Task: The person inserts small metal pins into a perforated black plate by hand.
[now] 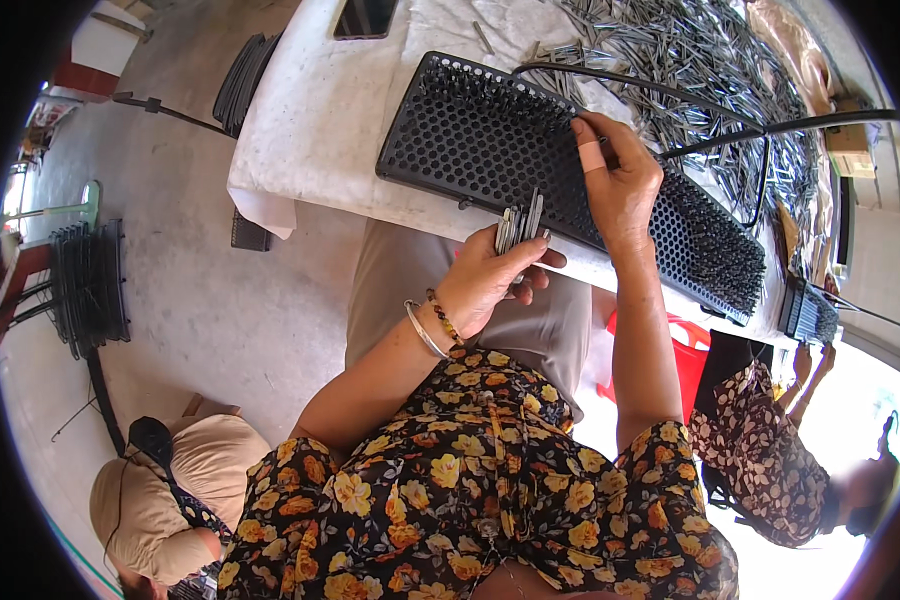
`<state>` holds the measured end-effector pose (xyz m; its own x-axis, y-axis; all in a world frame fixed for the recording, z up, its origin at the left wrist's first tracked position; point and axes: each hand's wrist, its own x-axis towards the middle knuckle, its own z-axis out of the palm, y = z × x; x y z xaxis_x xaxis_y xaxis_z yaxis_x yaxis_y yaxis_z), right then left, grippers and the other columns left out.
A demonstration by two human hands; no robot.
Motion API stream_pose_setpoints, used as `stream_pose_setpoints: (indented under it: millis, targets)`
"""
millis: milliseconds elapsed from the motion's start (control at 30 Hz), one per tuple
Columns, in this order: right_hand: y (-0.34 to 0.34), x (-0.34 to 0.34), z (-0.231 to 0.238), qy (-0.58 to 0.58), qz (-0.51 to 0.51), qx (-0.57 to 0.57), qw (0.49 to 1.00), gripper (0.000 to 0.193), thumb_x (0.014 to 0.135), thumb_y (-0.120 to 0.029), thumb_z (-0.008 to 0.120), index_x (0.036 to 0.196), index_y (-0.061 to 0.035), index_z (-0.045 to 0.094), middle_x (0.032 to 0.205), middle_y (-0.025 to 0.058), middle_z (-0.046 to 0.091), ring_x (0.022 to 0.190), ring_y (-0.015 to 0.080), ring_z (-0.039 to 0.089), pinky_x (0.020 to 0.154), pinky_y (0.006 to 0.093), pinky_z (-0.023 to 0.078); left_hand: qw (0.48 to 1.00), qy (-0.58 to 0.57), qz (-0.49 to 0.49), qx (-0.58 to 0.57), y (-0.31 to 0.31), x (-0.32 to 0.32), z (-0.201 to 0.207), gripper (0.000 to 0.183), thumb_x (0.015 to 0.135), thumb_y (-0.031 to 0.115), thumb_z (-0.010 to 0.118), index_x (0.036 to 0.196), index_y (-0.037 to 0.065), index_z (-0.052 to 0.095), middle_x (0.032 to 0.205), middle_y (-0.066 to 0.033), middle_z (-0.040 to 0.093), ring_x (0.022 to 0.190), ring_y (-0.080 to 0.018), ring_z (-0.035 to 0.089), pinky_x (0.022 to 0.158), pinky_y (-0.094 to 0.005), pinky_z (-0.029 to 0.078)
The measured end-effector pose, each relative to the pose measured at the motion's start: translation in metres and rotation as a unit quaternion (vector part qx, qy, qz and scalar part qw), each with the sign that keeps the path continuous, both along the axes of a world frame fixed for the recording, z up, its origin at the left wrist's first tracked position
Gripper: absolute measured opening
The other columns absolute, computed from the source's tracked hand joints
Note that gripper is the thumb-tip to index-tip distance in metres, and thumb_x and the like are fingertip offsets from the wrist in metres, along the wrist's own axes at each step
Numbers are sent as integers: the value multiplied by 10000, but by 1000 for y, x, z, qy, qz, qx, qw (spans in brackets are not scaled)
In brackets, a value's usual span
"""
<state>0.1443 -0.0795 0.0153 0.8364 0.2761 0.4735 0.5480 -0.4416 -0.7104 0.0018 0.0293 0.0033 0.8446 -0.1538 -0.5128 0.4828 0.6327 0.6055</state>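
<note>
A bundle of thin grey metal rods [520, 225] stands up out of my left hand [475, 282], whose fingers are closed round it in front of the table edge. Before me lies a long black tray [470, 150] full of round holes. Many dark rods stand upright along its far edge and crowd its right end, while the holes in its left middle show bare. Over the tray's middle, my right hand [625, 190] has its thumb and fingers pinched together near the far rows. A pale bandage wraps one finger. Whatever that pinch holds is too small to make out.
A big heap of loose rods [710, 90] covers the far right of the white-covered table [310, 130]. Black bent bars [660, 90] cross above it. A phone [365, 18] lies at the far edge. Beneath is a red stool [685, 360]. Other people sit at both sides.
</note>
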Motion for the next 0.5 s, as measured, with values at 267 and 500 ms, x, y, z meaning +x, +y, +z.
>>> stream_pose_setpoints:
  millis: [267, 500]
  targets:
    - [0, -12, 14, -28, 30, -75, 996, 142, 797, -125, 680, 899, -27, 679, 829, 97, 621, 629, 194, 599, 566, 288, 468, 1000, 4, 18, -2, 2, -3, 2, 164, 924, 234, 543, 964, 79, 578, 898, -54, 655, 689, -69, 555, 520, -215, 417]
    - [-17, -34, 27, 320, 161, -31, 933, 242, 815, -199, 697, 866, 38, 687, 753, 58, 647, 602, 72, 534, 530, 217, 429, 998, -62, 19, -16, 3, -1, 2, 156, 924, 206, 542, 970, 58, 553, 863, -53, 633, 623, -57, 500, 477, -193, 396]
